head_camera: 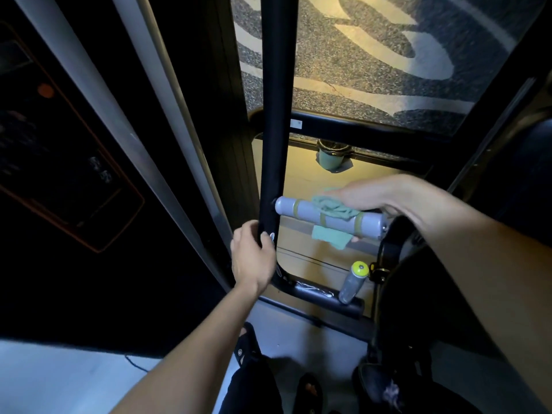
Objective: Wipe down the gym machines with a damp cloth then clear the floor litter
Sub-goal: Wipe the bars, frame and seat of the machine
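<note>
- Head view, only cam I've got: my left hand [254,258] has its fingers curled round the black upright post [273,162] of the machine, basically bracing it.
- My right hand [367,195] lies over the green cloth [331,212], pressing it onto the grey roller handle [328,218] that sticks out sideways from the post. Fingers look fairly flat on top; whether the thumb wraps underneath I can't tell, it's hidden.
- The cloth is draped over the middle of the handle, with a flap [330,236] hanging below. So I'd say we're mid-wipe on this bar.
- What could go wrong: the loose flap could slide off if I push sideways without pinching it, and then it lands on the floor.
- A bottle with a yellow cap [354,282] stands on the machine's base bar [325,297], right under the handle. A dropped cloth or a sloppy elbow could knock it over.
- A cup-like thing [331,158] sits further back; could be litter for later, too dim to be sure.
</note>
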